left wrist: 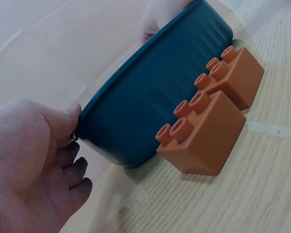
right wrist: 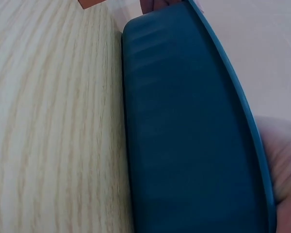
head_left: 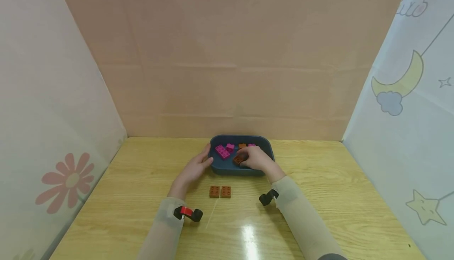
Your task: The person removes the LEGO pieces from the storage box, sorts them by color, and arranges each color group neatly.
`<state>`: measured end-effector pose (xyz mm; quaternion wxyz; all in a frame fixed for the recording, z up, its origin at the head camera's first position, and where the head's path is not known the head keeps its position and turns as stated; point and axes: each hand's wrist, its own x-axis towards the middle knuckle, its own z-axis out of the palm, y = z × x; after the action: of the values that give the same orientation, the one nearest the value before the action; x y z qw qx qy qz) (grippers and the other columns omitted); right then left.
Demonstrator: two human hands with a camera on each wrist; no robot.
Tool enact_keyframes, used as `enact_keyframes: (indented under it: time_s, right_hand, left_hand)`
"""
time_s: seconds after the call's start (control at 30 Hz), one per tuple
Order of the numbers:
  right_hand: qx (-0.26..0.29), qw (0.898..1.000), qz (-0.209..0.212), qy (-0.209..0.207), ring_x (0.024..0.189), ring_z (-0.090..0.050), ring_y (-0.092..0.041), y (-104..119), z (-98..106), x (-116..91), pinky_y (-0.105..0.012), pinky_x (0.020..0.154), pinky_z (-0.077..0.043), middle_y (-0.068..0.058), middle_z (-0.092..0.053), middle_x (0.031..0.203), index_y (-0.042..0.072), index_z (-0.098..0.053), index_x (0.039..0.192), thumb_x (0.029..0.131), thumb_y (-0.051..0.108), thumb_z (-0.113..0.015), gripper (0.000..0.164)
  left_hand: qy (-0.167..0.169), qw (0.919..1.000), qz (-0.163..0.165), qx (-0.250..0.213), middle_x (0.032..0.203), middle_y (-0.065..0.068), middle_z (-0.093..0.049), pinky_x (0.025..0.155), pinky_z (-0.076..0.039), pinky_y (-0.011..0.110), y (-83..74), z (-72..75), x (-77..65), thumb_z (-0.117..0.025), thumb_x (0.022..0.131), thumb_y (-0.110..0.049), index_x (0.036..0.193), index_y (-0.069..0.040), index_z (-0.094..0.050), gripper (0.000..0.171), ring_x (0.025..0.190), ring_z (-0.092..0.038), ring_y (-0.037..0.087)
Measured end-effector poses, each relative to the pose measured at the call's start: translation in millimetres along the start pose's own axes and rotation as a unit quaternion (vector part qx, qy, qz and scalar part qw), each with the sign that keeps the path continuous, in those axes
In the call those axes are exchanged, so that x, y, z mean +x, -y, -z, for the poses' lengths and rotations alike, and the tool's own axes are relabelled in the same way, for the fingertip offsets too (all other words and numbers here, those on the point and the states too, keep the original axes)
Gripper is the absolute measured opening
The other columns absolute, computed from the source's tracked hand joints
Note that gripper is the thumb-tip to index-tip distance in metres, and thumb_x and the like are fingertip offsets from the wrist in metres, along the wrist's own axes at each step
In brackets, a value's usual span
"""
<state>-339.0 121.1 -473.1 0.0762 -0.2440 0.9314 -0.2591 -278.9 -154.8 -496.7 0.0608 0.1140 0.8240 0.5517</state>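
A dark blue tray point(head_left: 227, 171) with rounded corners stands on the table. My left hand point(head_left: 194, 168) holds its left end, and in the left wrist view the thumb point(left wrist: 63, 119) lies at the rim. My right hand point(head_left: 258, 159) reaches inside over the front wall and grips a brown toy brick point(head_left: 238, 160) between thumb and fingers. From the right wrist view, the tray wall hides the fingertips of that hand. Around the brick in the tray lie a long magenta brick point(head_left: 222, 152), a small magenta brick point(head_left: 230, 147) and an orange-brown brick point(head_left: 242, 145).
Two orange-brown bricks, a left one point(head_left: 214, 191) and a right one point(head_left: 226, 192), sit side by side on the wooden table point(head_left: 142, 197) in front of the tray, studs up. Behind the table rises a tan backdrop point(head_left: 227, 75); patterned sheets hang at both sides.
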Motion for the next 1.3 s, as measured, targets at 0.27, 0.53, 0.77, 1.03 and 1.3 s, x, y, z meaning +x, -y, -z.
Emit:
enact_keyframes:
  time_s: [0.27,0.53,0.77,1.03,1.3]
  right_hand:
    - [0.015,1.000,-0.008,-0.005,0.109,-0.071,-0.025,0,-2,1,-0.046,0.098,-0.058,-0.005,-0.077,0.114,0.007,-0.078,0.123,0.092,0.015,-0.088,0.034]
    - [0.061,0.998,0.001,-0.030,0.102,-0.071,-0.020,-6,0,1,-0.046,0.093,-0.059,-0.001,-0.076,0.112,0.011,-0.076,0.120,0.092,0.024,-0.088,0.033]
    - [0.137,0.989,0.024,-0.051,0.095,-0.070,-0.016,-9,6,-2,-0.042,0.087,-0.060,0.000,-0.074,0.107,0.010,-0.073,0.125,0.094,0.026,-0.085,0.037]
    - [0.193,0.977,0.026,-0.089,0.107,-0.070,-0.024,-11,13,-13,-0.042,0.091,-0.060,-0.002,-0.073,0.117,0.014,-0.075,0.132,0.094,0.029,-0.086,0.042]
    - [0.267,0.957,0.031,-0.108,0.114,-0.069,-0.037,-7,15,-31,-0.042,0.092,-0.062,-0.009,-0.073,0.125,0.007,-0.069,0.136,0.097,0.020,-0.083,0.044]
  left_hand:
    - [-0.001,1.0000,0.001,-0.005,0.178,0.006,-0.013,0.131,-0.011,0.050,1.5,-0.6,-1.6,-0.049,0.115,-0.020,0.171,-0.012,-0.018,0.064,0.164,-0.009,0.027]
    - [-0.001,1.0000,0.003,-0.007,0.179,0.005,-0.011,0.131,-0.010,0.050,3.8,0.2,-2.2,-0.048,0.116,-0.021,0.172,-0.012,-0.017,0.065,0.164,-0.008,0.027]
    - [-0.001,0.9999,0.004,-0.016,0.179,0.005,-0.010,0.131,-0.009,0.050,3.6,0.6,-1.2,-0.049,0.116,-0.021,0.172,-0.013,-0.016,0.066,0.164,-0.007,0.027]
    - [0.003,1.0000,-0.003,-0.004,0.179,0.005,-0.011,0.131,-0.010,0.050,4.0,0.6,0.2,-0.049,0.116,-0.022,0.172,-0.013,-0.016,0.066,0.164,-0.008,0.027]
    - [0.007,1.0000,-0.002,-0.005,0.179,0.004,-0.010,0.131,-0.010,0.050,2.4,1.6,0.6,-0.049,0.115,-0.021,0.172,-0.013,-0.016,0.067,0.164,-0.008,0.027]
